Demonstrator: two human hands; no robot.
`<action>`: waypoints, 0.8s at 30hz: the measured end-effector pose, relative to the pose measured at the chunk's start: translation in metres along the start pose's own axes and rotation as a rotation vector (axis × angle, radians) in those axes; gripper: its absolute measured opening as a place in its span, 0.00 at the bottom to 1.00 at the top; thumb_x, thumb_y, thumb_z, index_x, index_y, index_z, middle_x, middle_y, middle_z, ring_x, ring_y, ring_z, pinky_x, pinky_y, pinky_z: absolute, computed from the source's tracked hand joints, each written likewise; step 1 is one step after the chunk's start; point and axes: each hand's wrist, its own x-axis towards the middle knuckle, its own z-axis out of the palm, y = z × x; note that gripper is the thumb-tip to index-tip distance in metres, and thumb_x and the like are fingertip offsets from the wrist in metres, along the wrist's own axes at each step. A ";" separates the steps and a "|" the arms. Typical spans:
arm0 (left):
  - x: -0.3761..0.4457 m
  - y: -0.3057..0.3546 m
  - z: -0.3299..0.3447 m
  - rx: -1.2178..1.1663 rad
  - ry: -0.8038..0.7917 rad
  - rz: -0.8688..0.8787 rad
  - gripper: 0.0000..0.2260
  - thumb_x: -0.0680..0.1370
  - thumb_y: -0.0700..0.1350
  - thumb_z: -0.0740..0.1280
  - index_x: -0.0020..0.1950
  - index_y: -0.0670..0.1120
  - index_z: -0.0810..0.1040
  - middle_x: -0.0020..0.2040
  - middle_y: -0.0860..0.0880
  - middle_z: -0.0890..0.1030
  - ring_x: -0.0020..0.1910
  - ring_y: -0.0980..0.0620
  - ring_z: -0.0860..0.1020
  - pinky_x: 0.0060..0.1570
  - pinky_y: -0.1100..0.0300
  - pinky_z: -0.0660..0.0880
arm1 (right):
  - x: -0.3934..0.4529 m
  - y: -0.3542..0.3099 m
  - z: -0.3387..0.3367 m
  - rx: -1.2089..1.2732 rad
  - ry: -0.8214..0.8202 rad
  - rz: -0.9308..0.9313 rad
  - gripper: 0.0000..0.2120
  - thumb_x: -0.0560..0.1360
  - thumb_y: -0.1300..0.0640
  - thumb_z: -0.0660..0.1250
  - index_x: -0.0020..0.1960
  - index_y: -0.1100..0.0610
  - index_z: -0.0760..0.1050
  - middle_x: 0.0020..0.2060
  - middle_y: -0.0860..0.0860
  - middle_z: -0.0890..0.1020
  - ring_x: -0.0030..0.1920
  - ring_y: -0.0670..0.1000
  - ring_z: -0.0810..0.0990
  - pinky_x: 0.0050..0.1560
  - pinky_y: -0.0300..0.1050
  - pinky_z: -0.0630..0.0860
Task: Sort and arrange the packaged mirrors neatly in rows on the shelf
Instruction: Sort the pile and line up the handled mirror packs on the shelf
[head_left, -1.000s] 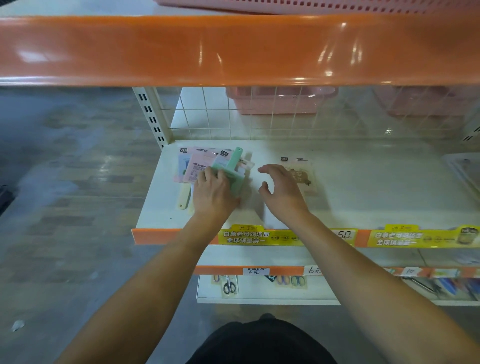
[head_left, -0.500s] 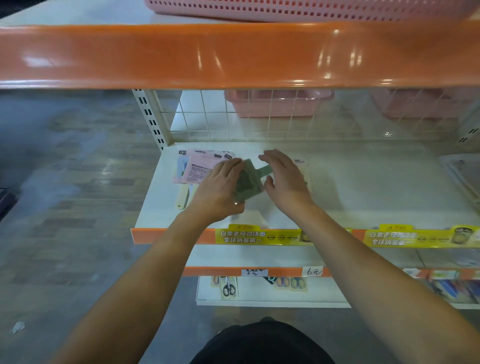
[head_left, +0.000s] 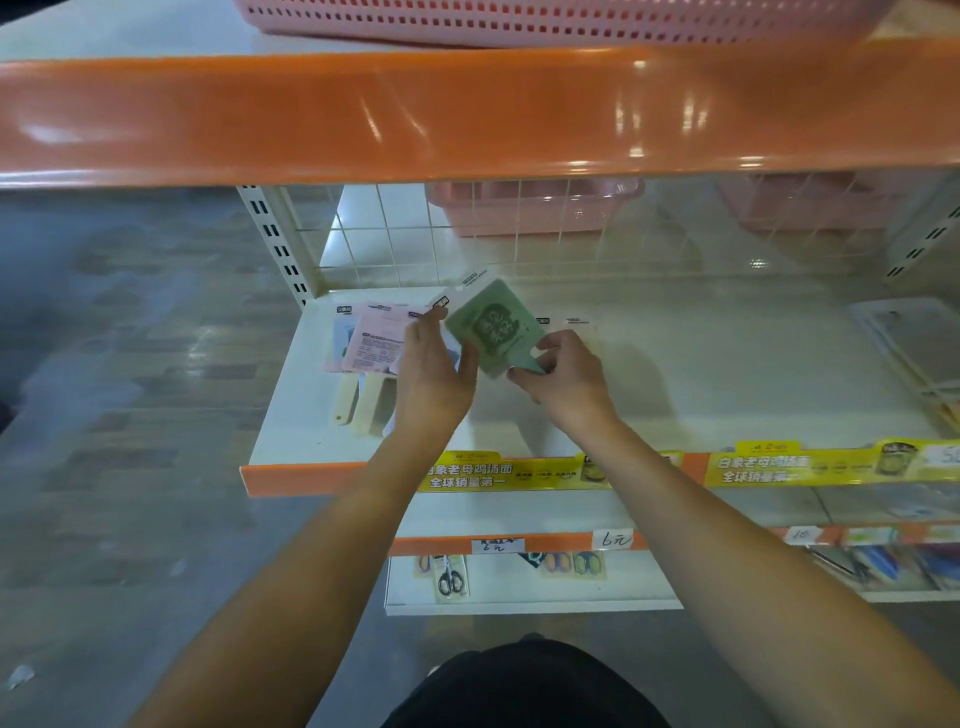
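Note:
A green packaged mirror (head_left: 491, 326) is lifted above the white shelf (head_left: 701, 374), tilted with its printed face toward me. My left hand (head_left: 434, 371) holds its left edge. My right hand (head_left: 563, 379) pinches its green handle at the lower right. On the shelf to the left lie pink packaged mirrors (head_left: 371, 340) overlapping one another, with two cream handles (head_left: 358, 402) sticking out toward the front. Another clear package (head_left: 576, 325) lies flat behind my right hand, mostly hidden.
An orange shelf edge (head_left: 467, 114) runs overhead with a pink basket (head_left: 519, 21) on top. Pink tubs (head_left: 535, 208) sit behind the wire grid. Yellow labels (head_left: 763, 465) line the shelf front. Scissors packs (head_left: 449, 574) lie on a lower shelf. A clear tray (head_left: 909, 348) sits right.
The green mirror has come off the pile and been raised and turned face up. My right hand moved from the flat package to the mirror's handle.

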 end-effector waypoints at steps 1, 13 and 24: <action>0.002 0.004 0.002 -0.101 -0.056 -0.078 0.19 0.79 0.48 0.65 0.67 0.46 0.66 0.59 0.46 0.77 0.47 0.58 0.77 0.46 0.59 0.73 | -0.001 0.001 0.001 0.040 -0.007 0.013 0.21 0.69 0.54 0.77 0.55 0.53 0.69 0.43 0.52 0.81 0.41 0.55 0.82 0.39 0.47 0.78; 0.014 0.011 0.007 -0.480 -0.193 -0.212 0.24 0.77 0.34 0.64 0.71 0.50 0.69 0.56 0.46 0.80 0.50 0.53 0.80 0.47 0.59 0.80 | 0.007 0.001 -0.016 0.157 0.028 -0.020 0.11 0.78 0.57 0.65 0.60 0.58 0.76 0.46 0.51 0.81 0.36 0.45 0.83 0.38 0.41 0.82; 0.013 0.009 0.009 -0.121 -0.194 -0.014 0.23 0.78 0.41 0.65 0.72 0.50 0.66 0.57 0.49 0.78 0.46 0.51 0.80 0.45 0.53 0.79 | 0.009 0.005 -0.013 0.214 0.015 0.013 0.09 0.78 0.60 0.66 0.58 0.58 0.75 0.48 0.53 0.81 0.36 0.50 0.85 0.40 0.48 0.83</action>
